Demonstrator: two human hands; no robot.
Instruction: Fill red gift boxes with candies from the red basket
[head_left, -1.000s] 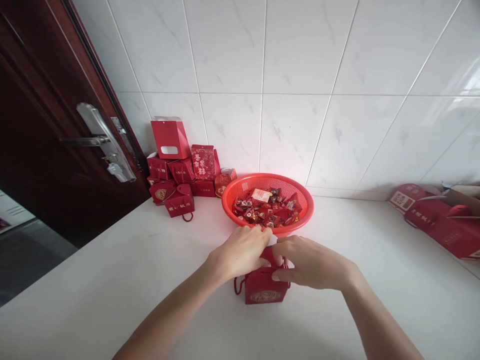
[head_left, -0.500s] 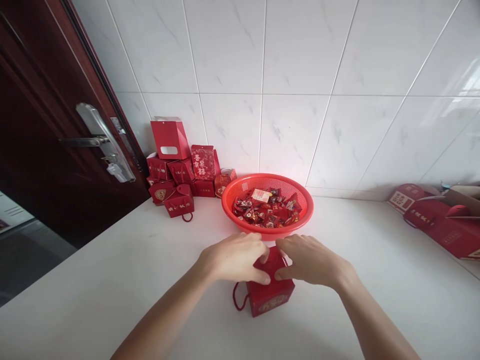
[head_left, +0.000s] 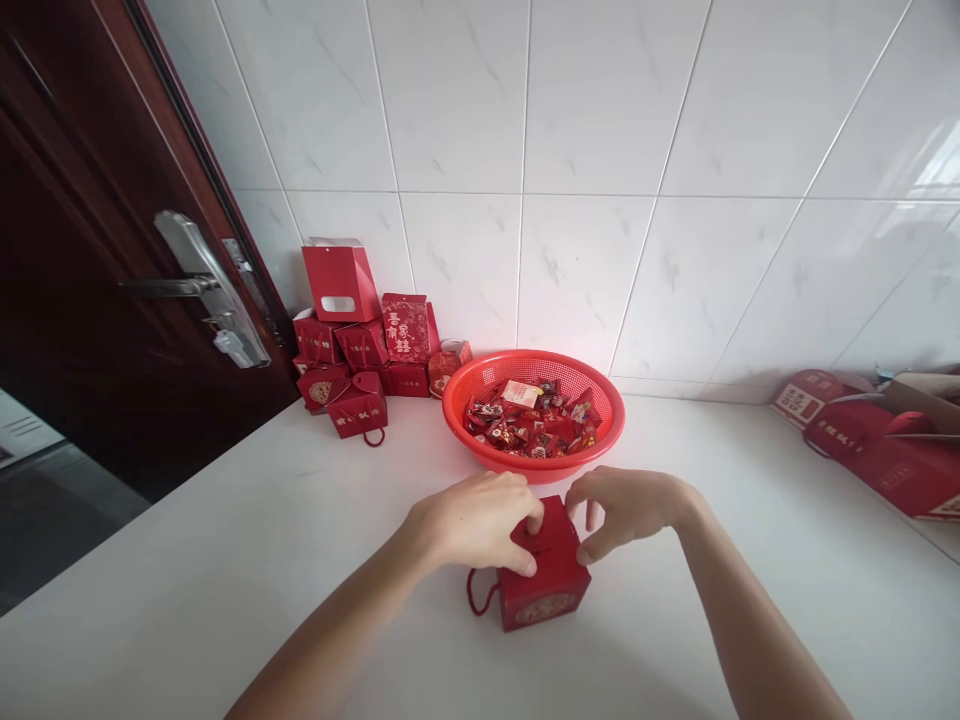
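A small red box [head_left: 546, 580] with a gold emblem on its near face sits on the white table, a red cord handle [head_left: 481, 592] looping out at its left. My left hand [head_left: 484, 525] rests over the box's left side, thumb and curled fingers on its top; what it pinches, if anything, is unclear. At the box's right edge my right hand [head_left: 622, 512] has its thumb and fingers apart, the thumb touching or very near the edge. Just behind stands a red basket [head_left: 534, 466] of red-wrapped sweets [head_left: 540, 425].
Several red boxes [head_left: 364, 340] are stacked at the back left against the tiled wall [head_left: 457, 110]. More red cartons [head_left: 877, 440] lie at the right edge. A dark red door [head_left: 82, 200] with a metal handle [head_left: 202, 285] is at the left.
My right hand has moved right, from the box's top to its right edge, and its fingers have spread. My left hand has barely moved, and the box's top shows more.
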